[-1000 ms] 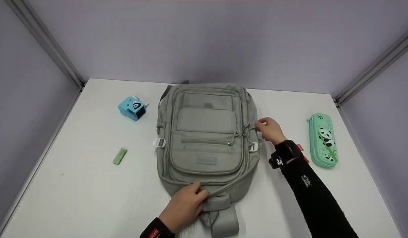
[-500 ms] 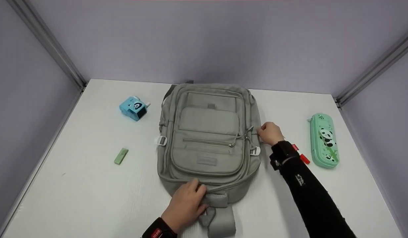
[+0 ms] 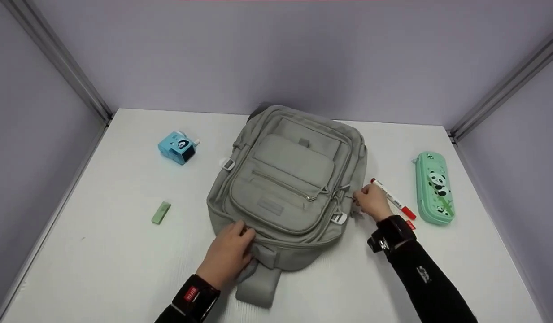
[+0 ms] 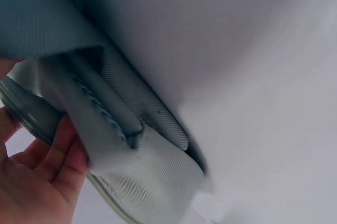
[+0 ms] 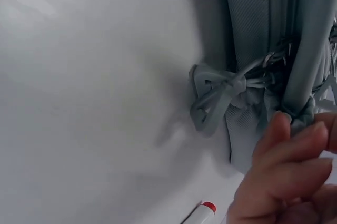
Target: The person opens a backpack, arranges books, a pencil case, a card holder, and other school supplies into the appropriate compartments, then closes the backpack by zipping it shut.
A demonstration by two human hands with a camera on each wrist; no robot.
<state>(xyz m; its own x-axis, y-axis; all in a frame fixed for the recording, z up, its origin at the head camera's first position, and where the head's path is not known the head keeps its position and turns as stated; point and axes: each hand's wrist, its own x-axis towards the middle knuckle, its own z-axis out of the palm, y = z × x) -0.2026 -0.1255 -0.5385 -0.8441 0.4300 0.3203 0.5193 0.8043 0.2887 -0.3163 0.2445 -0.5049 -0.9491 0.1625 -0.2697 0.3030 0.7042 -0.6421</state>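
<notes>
A grey-green backpack (image 3: 294,166) lies on its back on the white table, turned at a slant, its carry handle and strap (image 3: 259,285) towards me. My left hand (image 3: 227,255) grips its near edge beside the handle. In the left wrist view the fingers (image 4: 66,155) curl round the fabric near a zip edge. At the backpack's right side, my right hand (image 3: 372,202) pinches the fabric close to the zip pulls (image 3: 337,195). The right wrist view has thumb and fingers (image 5: 295,155) together there, beside a looped triangular pull (image 5: 213,95).
A red-capped marker (image 3: 393,197) lies just beyond the right hand. Farther right is a green panda pencil case (image 3: 435,188). To the left are a blue pencil sharpener (image 3: 177,147) and a green eraser (image 3: 161,212). Panels (image 3: 276,54) wall the table at the back and both sides.
The backpack has turned clockwise, its near end swinging left and its far end right. Both hands have moved with it, and the marker now shows beside the right hand.
</notes>
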